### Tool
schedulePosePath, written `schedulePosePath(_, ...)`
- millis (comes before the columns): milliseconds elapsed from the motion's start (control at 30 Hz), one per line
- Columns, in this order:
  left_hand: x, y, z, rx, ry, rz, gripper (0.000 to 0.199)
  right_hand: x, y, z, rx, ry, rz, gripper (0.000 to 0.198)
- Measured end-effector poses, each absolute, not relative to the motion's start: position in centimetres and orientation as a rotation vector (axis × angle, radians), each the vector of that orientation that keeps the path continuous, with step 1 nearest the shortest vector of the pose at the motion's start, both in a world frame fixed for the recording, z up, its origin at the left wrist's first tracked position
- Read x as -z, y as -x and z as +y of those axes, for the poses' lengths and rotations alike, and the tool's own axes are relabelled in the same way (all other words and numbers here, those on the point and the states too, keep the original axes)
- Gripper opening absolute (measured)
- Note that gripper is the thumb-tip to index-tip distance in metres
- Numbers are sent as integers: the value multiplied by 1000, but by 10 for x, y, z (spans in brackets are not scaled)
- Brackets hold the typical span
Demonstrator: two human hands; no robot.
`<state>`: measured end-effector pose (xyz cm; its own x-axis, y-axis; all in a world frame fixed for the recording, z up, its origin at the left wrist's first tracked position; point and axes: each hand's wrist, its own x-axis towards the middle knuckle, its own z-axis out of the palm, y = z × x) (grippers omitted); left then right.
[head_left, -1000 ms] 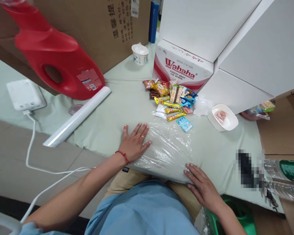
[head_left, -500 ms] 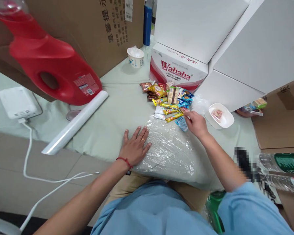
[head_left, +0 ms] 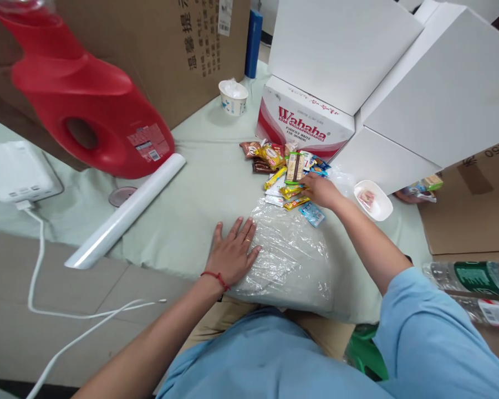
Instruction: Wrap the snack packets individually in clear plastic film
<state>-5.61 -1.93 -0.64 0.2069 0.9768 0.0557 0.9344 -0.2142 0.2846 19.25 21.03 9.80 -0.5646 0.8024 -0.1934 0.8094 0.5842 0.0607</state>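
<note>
My left hand (head_left: 235, 252) lies flat with fingers spread on the left edge of a clear plastic film (head_left: 289, 260) on the cloth-covered table. My right hand (head_left: 321, 190) is at the right side of a pile of wrapped snacks, its fingers bent closed on a yellow snack packet (head_left: 290, 192); the fingertips are partly hidden. A wafer packet with a green edge (head_left: 294, 168) lies just beyond those fingers. Brown and gold packets (head_left: 270, 155) sit at the pile's left, white packets (head_left: 274, 200) below them. Nearest the film is a blue packet (head_left: 312, 214).
Right of the pile stands a white bowl (head_left: 381, 209) with a pink packet in it. Behind is a Wahaba-lettered box (head_left: 303, 124). To the left are a white roll (head_left: 127, 213), a red jug (head_left: 108, 100) and a white charger (head_left: 20, 172). A paper cup (head_left: 233, 100) stands farther back.
My right hand has moved left and away from me, over the yellow packets, which have shifted closer together. The left hand has stayed flat on the film. The view has shifted slightly.
</note>
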Motion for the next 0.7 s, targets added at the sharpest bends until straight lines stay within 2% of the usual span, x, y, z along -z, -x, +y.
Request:
schedulePosePath(67,5,56,-19,-322,-2288,1843,64,-88,-187,207,56,-1289,2581,46)
schedulePosePath(167,3,55,-20,-307,-2292,1849,63,-81,-176,203,-19,-1250,2545,39)
schedulePosePath(367,4,54,-20,-328,-2298,1862,62,-103,-190,190,-225,-1419,2617,31)
schedulePosePath(533,4,53,-20,-301,-2297,1872,62,-102,-198,188,-120,-1352,2606,33)
schedulePosePath(600,3,52,-20,-295,-2302,1873,63,-94,-194,194,-6,-1202,2615,39)
schedulePosePath(700,3,52,-21,-303,-2307,1872,64,-84,-190,206,159,-984,2592,61)
